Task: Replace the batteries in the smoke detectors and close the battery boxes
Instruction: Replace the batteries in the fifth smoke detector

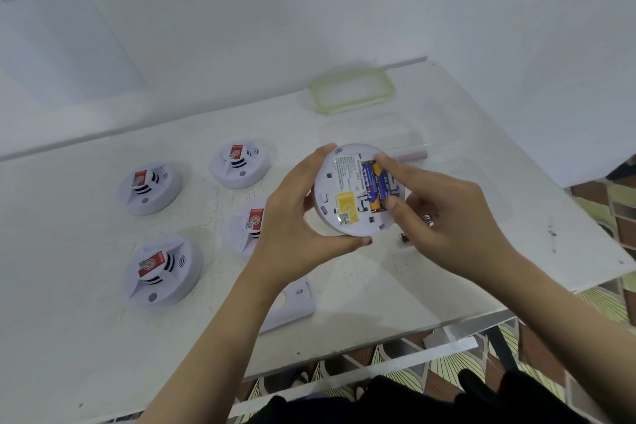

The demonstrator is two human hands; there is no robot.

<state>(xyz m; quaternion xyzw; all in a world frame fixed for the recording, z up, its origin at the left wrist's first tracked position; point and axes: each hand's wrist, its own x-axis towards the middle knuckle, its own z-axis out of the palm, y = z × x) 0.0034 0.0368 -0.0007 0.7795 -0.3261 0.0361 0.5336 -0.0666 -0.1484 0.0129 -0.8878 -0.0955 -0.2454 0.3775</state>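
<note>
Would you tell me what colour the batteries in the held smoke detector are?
The batteries are blue with orange, seen in the head view.

white table [447,155], four detectors [150,188]

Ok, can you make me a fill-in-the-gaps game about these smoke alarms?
1. ___ smoke detectors rest on the table.
2. The left hand holds a fifth detector, which carries a ___ sticker.
3. The right hand pinches the blue ___ in the open compartment.
4. The lid at the back of the table has a ___ rim.

Missing words: four; yellow; batteries; green.
</note>
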